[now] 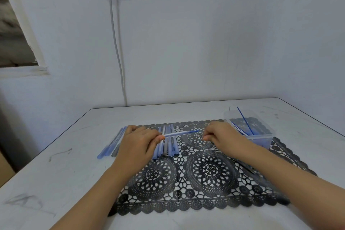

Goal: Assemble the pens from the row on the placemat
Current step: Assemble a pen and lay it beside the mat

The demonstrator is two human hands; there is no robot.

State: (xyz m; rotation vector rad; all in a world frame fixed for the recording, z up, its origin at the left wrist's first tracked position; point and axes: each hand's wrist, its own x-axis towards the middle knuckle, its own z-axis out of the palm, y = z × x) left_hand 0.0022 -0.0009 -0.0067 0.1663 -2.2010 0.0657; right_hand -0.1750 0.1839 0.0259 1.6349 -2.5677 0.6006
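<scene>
The left hand (139, 140) grips a pale pen barrel (175, 133), with a blue refill (192, 131) coming out at its right end, over the row of pens (168, 145) on the far left part of the placemat (205, 183). The right hand (220, 136) is near the refill tip with fingers curled; whether it pinches something I cannot tell.

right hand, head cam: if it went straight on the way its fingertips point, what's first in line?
Probably the blue refill tip sticking out of the pen barrel that the left hand pinches. The right hand points left at it, slightly lower; depth is unclear, so it might pass just under.
</scene>
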